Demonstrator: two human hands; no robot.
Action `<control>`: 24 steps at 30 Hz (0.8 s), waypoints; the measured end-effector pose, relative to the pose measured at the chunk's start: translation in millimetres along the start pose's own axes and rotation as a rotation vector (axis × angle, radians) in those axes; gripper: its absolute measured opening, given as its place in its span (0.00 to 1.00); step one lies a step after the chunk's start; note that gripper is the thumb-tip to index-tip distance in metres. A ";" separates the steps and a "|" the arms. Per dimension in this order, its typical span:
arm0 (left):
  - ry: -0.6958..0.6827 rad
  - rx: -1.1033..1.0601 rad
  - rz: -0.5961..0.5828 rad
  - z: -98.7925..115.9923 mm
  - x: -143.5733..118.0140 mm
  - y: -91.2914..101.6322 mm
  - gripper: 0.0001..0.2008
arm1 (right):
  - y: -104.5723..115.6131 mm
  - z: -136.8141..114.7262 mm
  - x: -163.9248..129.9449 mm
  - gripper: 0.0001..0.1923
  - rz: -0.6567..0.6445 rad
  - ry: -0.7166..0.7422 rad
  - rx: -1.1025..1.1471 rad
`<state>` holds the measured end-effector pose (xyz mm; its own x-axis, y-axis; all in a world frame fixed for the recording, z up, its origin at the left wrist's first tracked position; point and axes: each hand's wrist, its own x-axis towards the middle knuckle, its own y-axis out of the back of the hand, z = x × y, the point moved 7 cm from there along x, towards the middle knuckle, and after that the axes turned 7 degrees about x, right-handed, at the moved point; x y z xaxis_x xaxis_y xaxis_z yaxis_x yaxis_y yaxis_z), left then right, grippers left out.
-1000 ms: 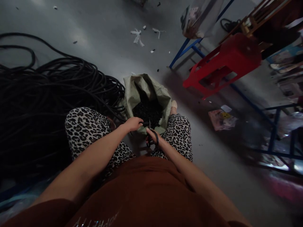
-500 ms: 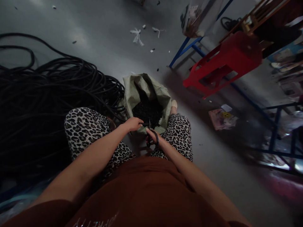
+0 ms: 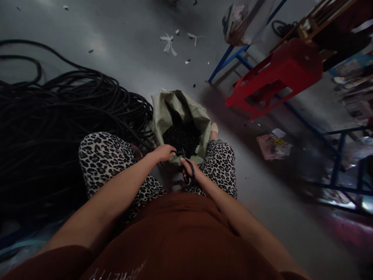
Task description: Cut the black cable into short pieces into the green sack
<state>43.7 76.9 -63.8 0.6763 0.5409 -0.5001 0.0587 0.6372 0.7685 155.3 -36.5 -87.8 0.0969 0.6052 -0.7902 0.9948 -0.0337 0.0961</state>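
Left hand point(image 3: 163, 153): pinching cord point(image 3: 177, 153) over sack point(image 3: 159, 114). Right hand point(image 3: 196, 170): gripping scissors point(image 3: 192, 170), blades at cord. Sack: open, between legs point(image 3: 100, 159), black pieces point(image 3: 182, 137) inside. Coils point(image 3: 96, 93): left of sack.

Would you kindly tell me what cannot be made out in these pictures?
In the head view:
Black coils: cut off by the left edge, lower part lost in shadow.
Sack: bottom hidden by the dark pieces inside.
Scissors: handles partly covered by the right hand.
Held black cord: gripped part hidden by the left hand.
Shirt lettering: too blurred to read.
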 end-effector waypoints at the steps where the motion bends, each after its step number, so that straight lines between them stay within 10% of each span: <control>1: 0.007 0.001 0.007 -1.1 0.0 0.6 0.17 | 0.9 0.3 0.7 0.19 0.007 0.004 -0.001; 24: 0.087 0.052 -0.049 -13.9 2.2 -4.5 0.15 | 7.5 6.1 7.9 0.19 0.032 0.081 -0.216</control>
<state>34.7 82.8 -73.9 0.6056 0.5566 -0.5687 0.1296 0.6362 0.7606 163.6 -36.9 -97.0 0.1167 0.6686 -0.7344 0.9605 0.1121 0.2547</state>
